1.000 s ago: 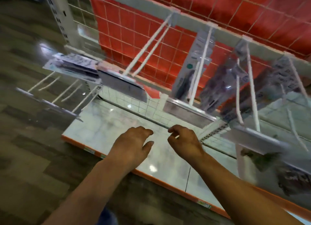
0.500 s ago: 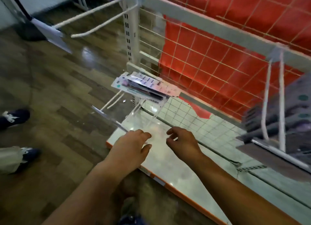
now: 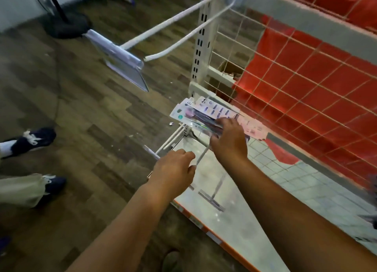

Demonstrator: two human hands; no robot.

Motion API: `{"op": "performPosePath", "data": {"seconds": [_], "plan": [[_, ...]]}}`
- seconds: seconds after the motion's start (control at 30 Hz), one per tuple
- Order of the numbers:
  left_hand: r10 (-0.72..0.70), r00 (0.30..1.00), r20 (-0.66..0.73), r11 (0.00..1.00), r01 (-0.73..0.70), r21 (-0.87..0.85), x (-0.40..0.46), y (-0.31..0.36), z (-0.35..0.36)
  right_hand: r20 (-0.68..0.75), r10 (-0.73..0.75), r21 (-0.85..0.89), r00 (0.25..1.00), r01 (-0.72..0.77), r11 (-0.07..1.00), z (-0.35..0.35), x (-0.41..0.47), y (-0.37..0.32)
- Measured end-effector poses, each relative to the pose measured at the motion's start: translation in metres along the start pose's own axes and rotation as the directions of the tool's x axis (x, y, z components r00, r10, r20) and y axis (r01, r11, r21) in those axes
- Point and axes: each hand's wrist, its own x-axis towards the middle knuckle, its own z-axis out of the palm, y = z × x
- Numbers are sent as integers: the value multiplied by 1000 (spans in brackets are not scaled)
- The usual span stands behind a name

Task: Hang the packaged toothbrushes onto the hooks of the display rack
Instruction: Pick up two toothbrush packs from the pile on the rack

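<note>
Packaged toothbrushes in flat white-and-clear blister cards, fanned in a small stack, lying low on the white wire-grid display rack, just above the glossy pale base shelf with its orange front edge. Stack tilted, near end toward the wooden floor, far end under the right hand. Right hand reaching in from below, fingers curled over the stack's right half and gripping it; fingertips on the clear plastic, thumb hidden beneath. Left hand lower and to the left of the stack, well short of it, not touching any package; fingers loosely bent and relaxed, holding nothing, hovering over the front corner of the base shelf. Short white lower hooks sticking out just under and left of the stack, between the two hands; whether the cards rest on them, impossible to tell through the blur. Higher up, long white double-wire upper hook jutting toward the floor from the slotted white upright post, ending in a clear plastic label holder, bare of packages. Red cloth behind the grid. Off to the left on the brown wood-plank floor, dark blue sneakers of another person and a beige trouser leg.
</note>
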Motion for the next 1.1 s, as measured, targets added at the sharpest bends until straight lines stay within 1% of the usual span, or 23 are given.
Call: {"op": "performPosePath", "data": {"seconds": [0.07, 0.1, 0.17, 0.27, 0.33, 0.37, 0.43, 0.57, 0.7, 0.87, 1.0, 1.1], "plan": [[4, 1000, 11, 1000, -3, -14, 8, -6, 2, -3, -26, -57, 1000, 26, 998, -1, 19, 4], [4, 1000, 21, 1000, -3, -21, 11, -9, 3, 21, -25, -104, 999, 27, 994, -3, 26, 6], [4, 999, 53, 999, -1, -48, 15, -14, 4, 118, 15, -209, 993, 10, 978, -5, 40, 11], [12, 997, 75, 997, -7, -73, 21, -21, 5, 296, 93, -333, 951, 12, 943, 2, 54, 19], [9, 998, 68, 997, -3, -83, 25, -25, 5, 364, 116, -399, 924, 42, 916, 11, 58, 28], [9, 998, 65, 997, -4, -82, 28, -27, 5, 375, 106, -433, 921, 72, 899, 15, 58, 32], [18, 998, 66, 998, -13, -69, 32, -30, 5, 353, 75, -487, 933, 115, 866, 26, 56, 38], [25, 996, 82, 998, -20, -59, 40, -33, 7, 225, 16, -524, 974, 107, 845, 38, 48, 41], [14, 996, 89, 996, -6, -87, 46, -35, 9, 185, -4, -529, 983, 103, 843, 39, 42, 39], [14, 996, 85, 995, -5, -102, 51, -36, 8, 225, -13, -506, 974, 128, 853, 33, 29, 33], [30, 995, 99, 996, -21, -92, 50, -36, 10, 294, -3, -454, 956, 143, 879, 26, 17, 21], [42, 993, 109, 996, -33, -81, 47, -35, 10, 319, -18, -458, 948, 171, 872, 21, 12, 17]]}}
